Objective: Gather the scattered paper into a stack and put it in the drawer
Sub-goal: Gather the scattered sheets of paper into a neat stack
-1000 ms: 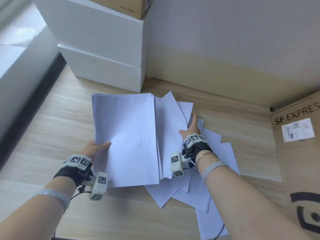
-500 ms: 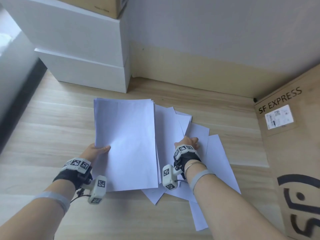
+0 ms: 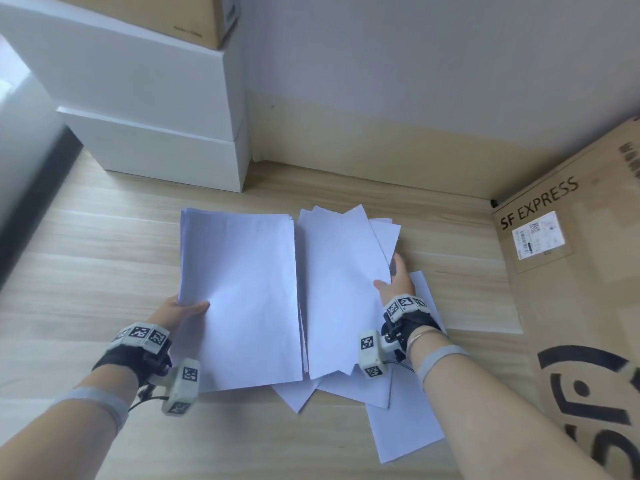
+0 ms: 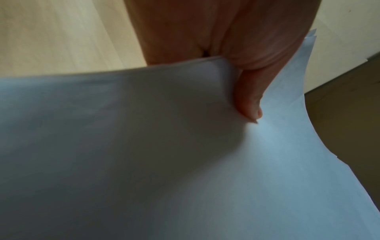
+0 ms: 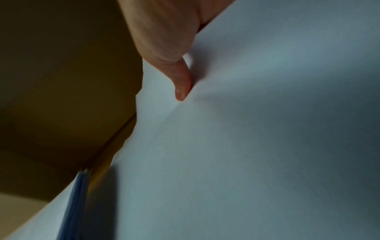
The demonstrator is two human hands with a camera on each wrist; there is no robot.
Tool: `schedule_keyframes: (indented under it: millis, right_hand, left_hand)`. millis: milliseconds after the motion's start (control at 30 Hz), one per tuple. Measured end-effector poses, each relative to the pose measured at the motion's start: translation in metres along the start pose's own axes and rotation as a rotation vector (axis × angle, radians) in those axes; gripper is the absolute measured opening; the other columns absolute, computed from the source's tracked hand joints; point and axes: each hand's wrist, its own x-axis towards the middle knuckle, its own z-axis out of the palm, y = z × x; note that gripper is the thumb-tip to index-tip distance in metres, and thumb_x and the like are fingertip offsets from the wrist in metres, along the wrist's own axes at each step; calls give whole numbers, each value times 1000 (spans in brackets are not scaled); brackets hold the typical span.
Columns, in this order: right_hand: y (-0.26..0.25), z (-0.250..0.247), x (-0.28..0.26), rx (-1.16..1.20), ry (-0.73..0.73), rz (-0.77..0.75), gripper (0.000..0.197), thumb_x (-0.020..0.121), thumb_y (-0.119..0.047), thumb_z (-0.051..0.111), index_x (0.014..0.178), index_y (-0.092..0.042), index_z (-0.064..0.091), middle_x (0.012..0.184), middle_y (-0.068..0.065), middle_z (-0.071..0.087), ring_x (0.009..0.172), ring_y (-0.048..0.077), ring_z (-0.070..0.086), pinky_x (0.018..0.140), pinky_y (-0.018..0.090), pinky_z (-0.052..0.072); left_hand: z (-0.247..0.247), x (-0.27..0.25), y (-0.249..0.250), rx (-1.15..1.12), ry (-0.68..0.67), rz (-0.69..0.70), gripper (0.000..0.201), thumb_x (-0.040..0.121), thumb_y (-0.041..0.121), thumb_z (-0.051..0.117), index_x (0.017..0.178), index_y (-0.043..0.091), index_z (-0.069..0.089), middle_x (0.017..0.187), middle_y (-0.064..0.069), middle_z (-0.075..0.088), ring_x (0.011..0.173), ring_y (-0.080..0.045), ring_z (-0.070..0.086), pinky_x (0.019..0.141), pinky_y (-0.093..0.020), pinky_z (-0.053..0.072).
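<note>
My left hand pinches the left edge of a neat stack of white paper, thumb on top; the left wrist view shows that thumb pressing the top sheet. Beside it, my right hand grips a second, looser bundle of sheets at its right edge, thumb on top. In the right wrist view the thumb lies on the bundle's top sheet. More loose sheets lie on the wooden floor under and to the right. No drawer front is clearly shown.
Two stacked white boxes stand at the back left by the wall, a brown carton on top. A large cardboard box marked SF EXPRESS stands close on the right. A dark strip runs along the far left.
My right hand has closed on several loose sheets and lifted them up beside the left stack, moving right. The left hand keeps its hold. The camera has shifted slightly.
</note>
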Motion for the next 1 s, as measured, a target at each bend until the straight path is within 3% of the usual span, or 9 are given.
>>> schedule_keyframes:
  millis: [67, 167, 433, 533, 633, 733, 800, 867, 1000]
  right_hand:
    - [3, -17, 6, 31, -7, -30, 58, 88, 7, 50, 142, -10, 37, 138, 9, 52, 122, 23, 54, 94, 26, 42]
    - [0, -44, 10, -15, -9, -89, 39, 88, 11, 45, 126, 3, 53, 128, 18, 59, 100, 17, 54, 81, 21, 37]
    - [-10, -89, 12, 62, 111, -112, 35, 89, 10, 43, 122, 5, 55, 120, 26, 61, 99, 30, 61, 76, 30, 44]
    - [-15, -82, 10, 72, 87, -127, 37, 89, 10, 43, 123, 5, 55, 117, 22, 63, 94, 18, 53, 77, 25, 39]
    - [-20, -52, 3, -1, 0, -152, 36, 88, 12, 43, 122, 7, 55, 106, 8, 59, 94, 15, 50, 76, 21, 36]
    - [-22, -15, -4, -73, -110, -178, 34, 88, 8, 45, 119, 3, 57, 110, 15, 64, 94, 16, 54, 77, 23, 39]
    - [-25, 8, -10, -127, -165, -157, 33, 90, 0, 47, 121, -4, 57, 113, 13, 65, 98, 22, 59, 79, 25, 42]
    - [-27, 29, -16, -133, -189, -128, 34, 91, -7, 49, 124, -9, 55, 122, 10, 63, 104, 23, 60, 82, 24, 42]
    - [-32, 59, -26, -165, -209, -51, 37, 91, -20, 52, 126, -11, 48, 125, 10, 60, 111, 27, 59, 82, 24, 41]
  left_hand:
    - [0, -1, 0, 11, 1, -2, 20, 84, 6, 64, 101, -3, 59, 80, -18, 61, 81, -33, 57, 83, -44, 43]
    - [1, -3, 0, 21, -2, -7, 12, 84, 6, 64, 91, -2, 60, 77, -18, 61, 72, -30, 56, 80, -43, 43]
    - [8, -9, -2, 18, -2, 0, 14, 83, 7, 65, 93, -2, 60, 78, -19, 61, 76, -32, 57, 83, -45, 44]
    - [11, -12, -3, 22, 2, 3, 5, 85, 4, 62, 81, 2, 59, 72, -16, 58, 66, -28, 54, 74, -39, 43]
    - [19, -15, -3, 41, 1, 5, 11, 84, 1, 61, 75, 4, 58, 48, -8, 64, 54, -25, 57, 65, -34, 44]
    - [23, -16, -5, 35, -3, 7, 9, 84, -1, 62, 76, 3, 59, 38, -1, 63, 45, -25, 59, 61, -34, 46]
    - [25, -17, -7, 39, -4, 1, 6, 83, 2, 63, 87, -2, 61, 52, -9, 67, 49, -27, 63, 68, -38, 48]
    - [25, -16, -11, 46, 13, -9, 26, 81, 10, 67, 102, -5, 61, 75, -19, 67, 71, -32, 63, 81, -43, 48]
    - [24, -8, -16, 169, 42, 18, 88, 66, 64, 66, 123, -3, 56, 122, -26, 62, 112, -39, 59, 103, -48, 42]
